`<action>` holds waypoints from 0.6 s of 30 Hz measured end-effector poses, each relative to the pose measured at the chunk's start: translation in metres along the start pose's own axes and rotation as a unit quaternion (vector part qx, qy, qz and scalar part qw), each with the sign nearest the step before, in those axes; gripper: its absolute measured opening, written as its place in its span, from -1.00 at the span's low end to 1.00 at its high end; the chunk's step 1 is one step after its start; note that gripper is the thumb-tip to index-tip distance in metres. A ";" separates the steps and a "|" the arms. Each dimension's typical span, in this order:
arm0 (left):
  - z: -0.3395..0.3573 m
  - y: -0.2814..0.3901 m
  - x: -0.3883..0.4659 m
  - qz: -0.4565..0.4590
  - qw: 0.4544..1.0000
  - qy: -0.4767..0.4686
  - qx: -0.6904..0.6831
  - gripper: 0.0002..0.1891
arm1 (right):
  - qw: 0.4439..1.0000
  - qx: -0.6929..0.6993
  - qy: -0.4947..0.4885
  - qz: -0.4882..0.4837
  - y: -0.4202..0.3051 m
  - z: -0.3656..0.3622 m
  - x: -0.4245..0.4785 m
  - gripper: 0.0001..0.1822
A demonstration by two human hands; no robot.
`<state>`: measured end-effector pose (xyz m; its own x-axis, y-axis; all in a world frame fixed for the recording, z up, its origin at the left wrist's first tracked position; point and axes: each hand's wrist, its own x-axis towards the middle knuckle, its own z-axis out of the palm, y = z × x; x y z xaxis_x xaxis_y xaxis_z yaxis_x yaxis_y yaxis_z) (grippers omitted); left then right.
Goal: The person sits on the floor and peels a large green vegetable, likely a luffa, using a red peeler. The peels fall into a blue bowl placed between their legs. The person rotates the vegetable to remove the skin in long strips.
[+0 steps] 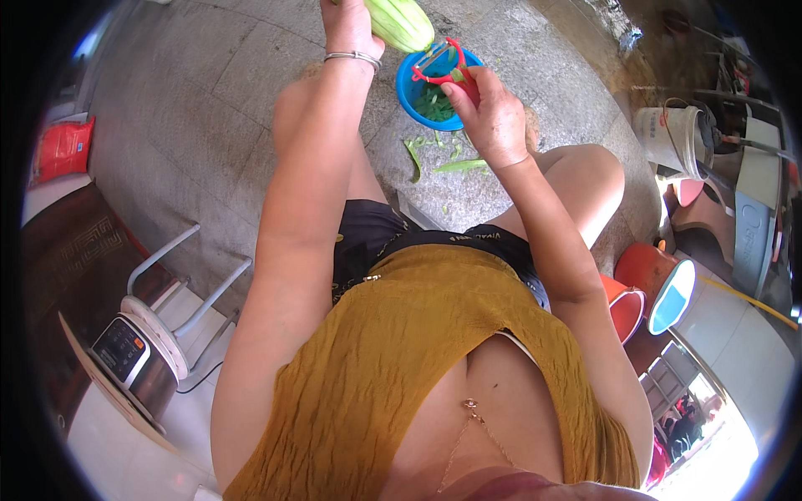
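Note:
At the top edge, my left hand (349, 31) grips a pale green gourd (401, 24); part of the gourd lies beyond the view. A red-handled Y-shaped vegetable peeler (467, 80) is held in my right hand (495, 119), its blade just below and to the right of the gourd's end. A scrap of green peel clings to the peeler. Beneath the peeler, a blue plastic basin (407, 103) stands on the floor with green peelings (433, 105) inside. Strips of peel (460, 166) lie on the floor between my knees.
Grey stone tiles (188, 94) form the floor. To the left are a stool with metal legs (216, 294), an electric cooker (135, 357) and a red packet (64, 150). On the right stand a white bucket (667, 141) and two orange-red buckets (642, 269).

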<state>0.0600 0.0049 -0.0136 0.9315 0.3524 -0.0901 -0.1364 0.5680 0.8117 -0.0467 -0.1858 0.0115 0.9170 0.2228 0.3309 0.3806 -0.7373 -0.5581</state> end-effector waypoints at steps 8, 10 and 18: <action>0.003 -0.002 0.000 0.040 0.998 -0.033 0.033 -0.49 | 0.699 0.601 -0.182 0.341 0.024 -0.004 0.020 -0.59; 0.006 0.003 -0.006 0.025 0.999 -0.040 0.019 -0.48 | 0.722 0.604 -0.153 0.300 0.014 -0.017 0.028 -0.60; 0.011 0.008 -0.014 -0.162 0.976 -0.083 -0.117 -0.37 | 0.849 0.423 -0.136 0.287 0.059 -0.037 0.047 -0.67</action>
<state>0.0492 -0.0036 0.0008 0.9779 0.0114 -0.2089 0.1191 0.7904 0.6009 0.0150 -0.2423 0.0218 0.9302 0.2064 -0.3037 -0.2936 -0.0786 -0.9527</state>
